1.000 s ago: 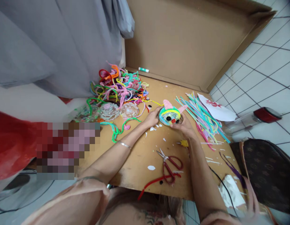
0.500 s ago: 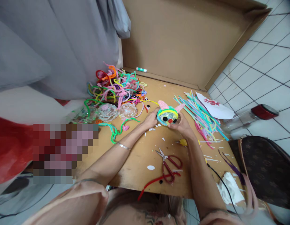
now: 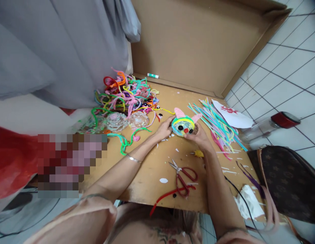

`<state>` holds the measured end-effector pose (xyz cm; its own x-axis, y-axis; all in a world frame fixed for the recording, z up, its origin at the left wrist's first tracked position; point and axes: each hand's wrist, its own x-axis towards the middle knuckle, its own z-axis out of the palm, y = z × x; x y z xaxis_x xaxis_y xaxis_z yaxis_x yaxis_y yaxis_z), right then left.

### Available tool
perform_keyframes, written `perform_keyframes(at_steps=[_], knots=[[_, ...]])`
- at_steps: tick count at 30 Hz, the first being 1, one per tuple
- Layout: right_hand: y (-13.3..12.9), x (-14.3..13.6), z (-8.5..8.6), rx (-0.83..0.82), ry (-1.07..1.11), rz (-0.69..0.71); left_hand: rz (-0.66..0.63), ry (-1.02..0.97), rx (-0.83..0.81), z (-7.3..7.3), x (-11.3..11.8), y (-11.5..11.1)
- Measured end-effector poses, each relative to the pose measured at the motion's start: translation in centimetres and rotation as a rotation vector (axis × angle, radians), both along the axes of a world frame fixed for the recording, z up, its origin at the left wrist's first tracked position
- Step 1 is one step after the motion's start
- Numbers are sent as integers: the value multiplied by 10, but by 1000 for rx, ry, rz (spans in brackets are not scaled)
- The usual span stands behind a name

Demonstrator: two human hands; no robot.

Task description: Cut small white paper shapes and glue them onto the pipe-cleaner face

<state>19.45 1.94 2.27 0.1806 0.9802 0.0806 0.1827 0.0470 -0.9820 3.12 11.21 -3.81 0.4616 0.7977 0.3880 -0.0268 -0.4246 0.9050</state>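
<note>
Between my two hands is a round animal-face craft (image 3: pixel 183 126) with pink ears, a green and yellow rim, black button eyes and a red nose. My left hand (image 3: pixel 165 129) grips its left edge, and my right hand (image 3: pixel 198 136) holds the lower right edge. The fingertips behind the craft are hidden. Just below my right hand lies a yellow glue gun (image 3: pixel 198 154), partly covered by the forearm. Red-handled scissors (image 3: pixel 183 176) rest nearer the table's front edge, beside a red pipe cleaner (image 3: pixel 167 196) and a white paper oval (image 3: pixel 163 180).
A tangled heap of colourful pipe cleaners (image 3: pixel 129 93) sits at the back left, with clear round pieces (image 3: pixel 116 121) before it. Straight pipe cleaners (image 3: pixel 215 118) lie right, near a bottle (image 3: pixel 271 125) and brown bag (image 3: pixel 287 183). A cardboard panel (image 3: pixel 188 44) stands behind; a glue stick (image 3: pixel 153 75) lies there.
The craft has turned slightly in my hands and tilted, its face now pointing a little more upward. Both hands keep hold of it.
</note>
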Motion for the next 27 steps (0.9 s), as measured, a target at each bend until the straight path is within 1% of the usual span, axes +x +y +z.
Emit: perform_keyframes(at_steps=[3, 6, 9, 15, 21, 27], knots=[[-4, 1, 6, 5, -10, -2, 16, -8, 25, 6, 0, -5], [-7, 3, 10, -31, -22, -5, 26, 5, 30, 7, 1, -8], [-6, 4, 6, -61, -8, -5, 19, 25, 23, 6, 1, -7], [-1, -1, -3, 27, 35, 61, 52, 80, 98, 4, 0, -1], [-2, 2, -1, 13, 1, 69, 60, 95, 113, 3, -2, -1], [-3, 4, 0, -32, 61, 46, 78, 86, 130, 4, -3, -3]])
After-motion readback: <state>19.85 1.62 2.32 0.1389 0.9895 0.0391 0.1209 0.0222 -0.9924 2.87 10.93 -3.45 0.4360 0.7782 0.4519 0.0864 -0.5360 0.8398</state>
